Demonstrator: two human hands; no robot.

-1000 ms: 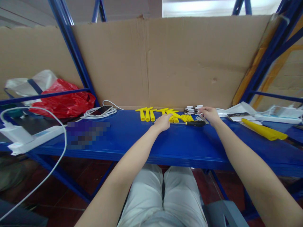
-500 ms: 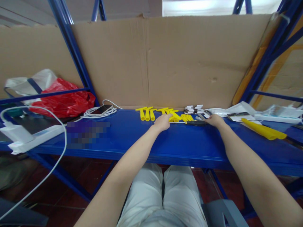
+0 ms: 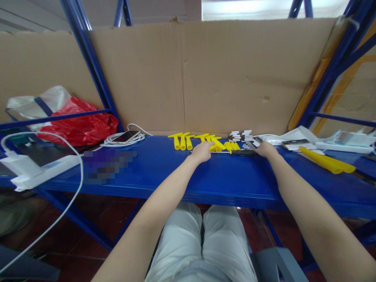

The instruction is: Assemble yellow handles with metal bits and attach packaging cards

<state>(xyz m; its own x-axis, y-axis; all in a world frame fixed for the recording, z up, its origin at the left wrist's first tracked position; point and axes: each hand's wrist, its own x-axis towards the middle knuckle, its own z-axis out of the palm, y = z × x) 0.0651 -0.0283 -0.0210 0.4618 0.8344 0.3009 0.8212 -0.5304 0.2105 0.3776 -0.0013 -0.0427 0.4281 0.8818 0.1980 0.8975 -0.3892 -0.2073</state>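
Observation:
My left hand [image 3: 201, 152] is closed at the near side of the yellow T-shaped pieces [image 3: 182, 141], its fingertips against one of them; what it grips is too small to make out. The shaft of a screwdriver [image 3: 243, 153] lies just right of it, black handle toward my right hand [image 3: 265, 149]. That hand is closed near the handle's end, by a small grey item [image 3: 250, 145]. Between the hands lie small yellow pieces [image 3: 232, 146] and a little pile of metal parts [image 3: 245, 146]. Behind them sit black-and-white pieces [image 3: 240, 135].
On the blue table [image 3: 164, 176], a phone [image 3: 127, 136] and coiled white cable are at left, beside a power strip [image 3: 55, 170] and red bag [image 3: 80, 123]. Yellow tubes [image 3: 326, 159] and white packets [image 3: 296, 135] lie right. Cardboard [image 3: 205, 78] stands behind.
My right hand and forearm have shifted very slightly to the left. My left hand and the pieces on the table look the same.

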